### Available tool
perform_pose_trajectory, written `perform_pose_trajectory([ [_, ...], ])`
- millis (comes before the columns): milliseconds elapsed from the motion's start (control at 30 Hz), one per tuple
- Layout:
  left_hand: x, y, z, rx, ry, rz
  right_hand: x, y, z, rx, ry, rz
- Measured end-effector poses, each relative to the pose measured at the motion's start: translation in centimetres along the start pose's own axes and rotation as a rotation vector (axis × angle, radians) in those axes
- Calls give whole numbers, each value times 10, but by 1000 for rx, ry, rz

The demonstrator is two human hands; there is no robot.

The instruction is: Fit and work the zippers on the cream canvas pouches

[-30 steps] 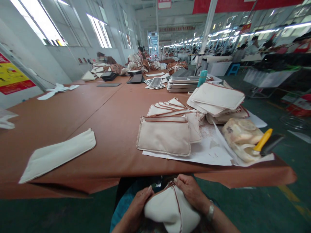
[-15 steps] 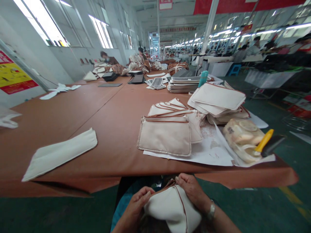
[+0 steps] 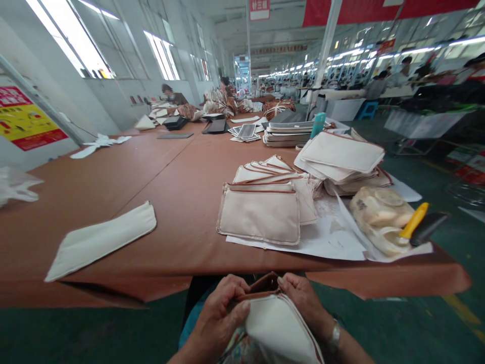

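Observation:
A cream bag (image 3: 282, 321) with brown edging is held over my lap, below the table's front edge. My left hand (image 3: 223, 313) grips its left side, thumb on the cream face and fingers at the brown rim. At the top right corner my right hand (image 3: 303, 298) pinches the brown edge. Between the hands the brown mouth of the bag gapes a little. Just beyond, on the table, lies a fanned row of similar cream pieces (image 3: 259, 215) with brown trim. The bag's lower part runs out of view.
A cream panel (image 3: 102, 240) lies on the brown-covered table (image 3: 170, 192) at left. To the right are a stack of cream pieces (image 3: 343, 154), a stained plastic container (image 3: 379, 217) and a yellow-handled brush (image 3: 415, 220). A teal bottle (image 3: 317, 125) stands behind. Other people sit farther off.
My left hand has moved up and inward along the bag's rim. The bag has turned, its front face now flatter and its brown mouth more visible. My right hand stays at the corner.

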State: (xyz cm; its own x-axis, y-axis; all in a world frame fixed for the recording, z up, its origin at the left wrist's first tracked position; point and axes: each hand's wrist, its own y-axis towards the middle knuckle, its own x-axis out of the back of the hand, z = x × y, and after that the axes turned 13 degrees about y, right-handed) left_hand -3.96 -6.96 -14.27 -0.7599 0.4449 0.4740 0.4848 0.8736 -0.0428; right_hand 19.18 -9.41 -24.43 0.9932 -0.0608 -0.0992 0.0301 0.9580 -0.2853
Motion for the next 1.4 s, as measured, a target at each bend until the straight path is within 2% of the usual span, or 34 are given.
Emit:
perform_pose_trajectory([
  [100, -3, 2, -15, -109, 105, 11, -2, -2, 4, 11, -7, 6],
  [300, -4, 7, -30, -342, 362, -4, -6, -13, 24, 60, -6, 64],
  [433, 7, 14, -46, -460, 496, 3, -4, -18, 53, 146, -21, 78],
  [567, 17, 20, -64, -520, 531, -22, 3, -27, 93, 288, -54, 86],
  [700, 24, 21, -78, -521, 563, -36, 6, -43, 135, 491, -110, 234],
  [833, 28, 20, -97, -538, 581, 34, -2, -56, 162, 582, -132, 428],
  [900, 32, 21, -106, -512, 554, 91, -9, -58, 166, 574, -101, 490],
  [967, 35, 25, -111, -434, 484, 162, -14, -57, 164, 545, -29, 496],
  [1067, 41, 32, -107, -278, 328, 258, -15, -54, 156, 530, 50, 390],
  [1167, 45, 38, -91, -143, 216, 277, -8, -53, 150, 527, 69, 297],
  [1300, 43, 40, -76, -80, 211, 261, 0, -52, 145, 509, 73, 201],
  [1400, 43, 41, -75, -24, 180, 262, 3, -49, 140, 494, 54, 96],
])
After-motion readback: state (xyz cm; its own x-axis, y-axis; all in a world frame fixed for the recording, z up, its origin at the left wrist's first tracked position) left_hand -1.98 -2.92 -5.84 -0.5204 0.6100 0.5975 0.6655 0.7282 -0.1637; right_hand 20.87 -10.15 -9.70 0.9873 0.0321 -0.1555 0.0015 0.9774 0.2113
